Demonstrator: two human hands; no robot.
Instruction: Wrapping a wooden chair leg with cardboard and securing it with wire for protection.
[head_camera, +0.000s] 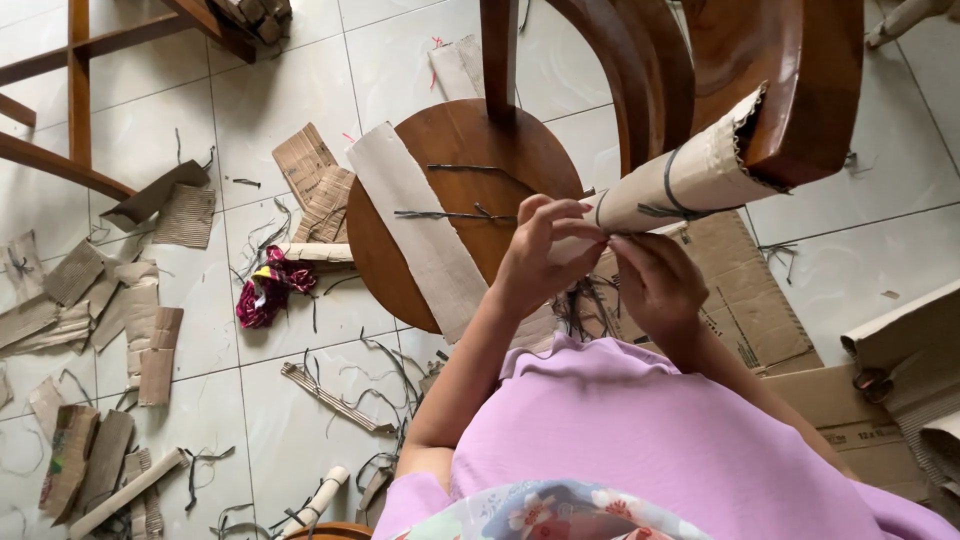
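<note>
The wooden chair (800, 80) runs off the top edge, and its leg is hidden inside the cardboard wrap (690, 180). The left hand (545, 260) covers the wrap's lower end. Whether the dark string (668, 190) is knotted cannot be told.

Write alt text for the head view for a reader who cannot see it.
Both hands, left hand and right hand, grip dark string around a cardboard wrap on a wooden chair leg. Below stands a round wooden stool with a cardboard strip across it, on a tiled floor littered with cardboard scraps.
</note>
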